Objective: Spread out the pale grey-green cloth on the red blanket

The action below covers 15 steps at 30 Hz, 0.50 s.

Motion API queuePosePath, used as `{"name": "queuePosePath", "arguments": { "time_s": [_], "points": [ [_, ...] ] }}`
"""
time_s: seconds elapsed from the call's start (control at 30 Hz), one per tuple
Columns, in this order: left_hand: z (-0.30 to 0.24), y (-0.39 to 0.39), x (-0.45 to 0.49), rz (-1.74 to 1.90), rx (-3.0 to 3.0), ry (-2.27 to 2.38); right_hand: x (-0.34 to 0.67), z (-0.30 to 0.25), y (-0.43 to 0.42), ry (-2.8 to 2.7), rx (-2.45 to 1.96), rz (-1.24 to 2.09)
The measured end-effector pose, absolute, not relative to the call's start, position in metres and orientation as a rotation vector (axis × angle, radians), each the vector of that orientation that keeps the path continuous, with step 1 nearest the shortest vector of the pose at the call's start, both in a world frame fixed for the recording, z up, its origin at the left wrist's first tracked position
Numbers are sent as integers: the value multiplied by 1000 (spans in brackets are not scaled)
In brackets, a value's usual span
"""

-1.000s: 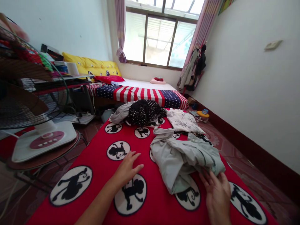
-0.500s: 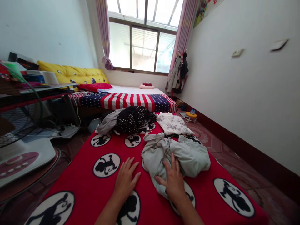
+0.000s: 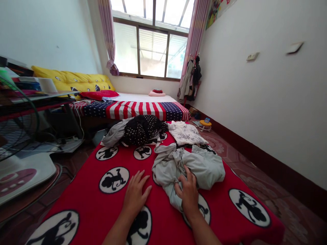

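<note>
Left hand [image 3: 135, 194]: palm down, fingers spread, holding nothing, over the red blanket [image 3: 97, 207] printed with black monkeys in white circles. Little change there; can't tell if it presses down. Right hand [image 3: 188, 194]: a second ago at the right end of the crumpled pale grey-green cloth garment [image 3: 204, 166], now on its near middle, fingers bent onto the creases. Pinching or only resting, can't tell. So the handling looks shifted to mid-garment, right end unheld. Garment lies bunched right of centre on the blanket.

Edges, left to right: broad red strip left of the left hand, then blanket edge, with a white plastic fan base [image 3: 38, 163] past it. Far side, a heap of white-spotted black cloth [image 3: 140, 131], apart from the garment. Narrow red gap between left hand and garment. Far right, a white floral-print top [image 3: 186, 133] sits just beyond the garment; tight there. Garment's right end is near the blanket's right edge; more room at the near right corner.
</note>
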<state>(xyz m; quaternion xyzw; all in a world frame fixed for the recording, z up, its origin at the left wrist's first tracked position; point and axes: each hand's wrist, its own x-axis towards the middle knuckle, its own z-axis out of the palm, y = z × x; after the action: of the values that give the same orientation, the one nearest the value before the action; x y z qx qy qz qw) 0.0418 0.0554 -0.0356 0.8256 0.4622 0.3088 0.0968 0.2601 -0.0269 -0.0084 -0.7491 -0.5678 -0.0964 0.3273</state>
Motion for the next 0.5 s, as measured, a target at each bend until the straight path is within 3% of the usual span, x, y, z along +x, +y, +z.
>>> {"name": "queuePosePath", "arguments": {
  "time_s": [0.3,0.5],
  "points": [
    [-36,55,41,895,2435,1357,255,-10,-23,-1423,-2152,-394],
    [-37,57,40,991,2330,1310,269,21,0,-1524,-2368,-202]
  ]
}}
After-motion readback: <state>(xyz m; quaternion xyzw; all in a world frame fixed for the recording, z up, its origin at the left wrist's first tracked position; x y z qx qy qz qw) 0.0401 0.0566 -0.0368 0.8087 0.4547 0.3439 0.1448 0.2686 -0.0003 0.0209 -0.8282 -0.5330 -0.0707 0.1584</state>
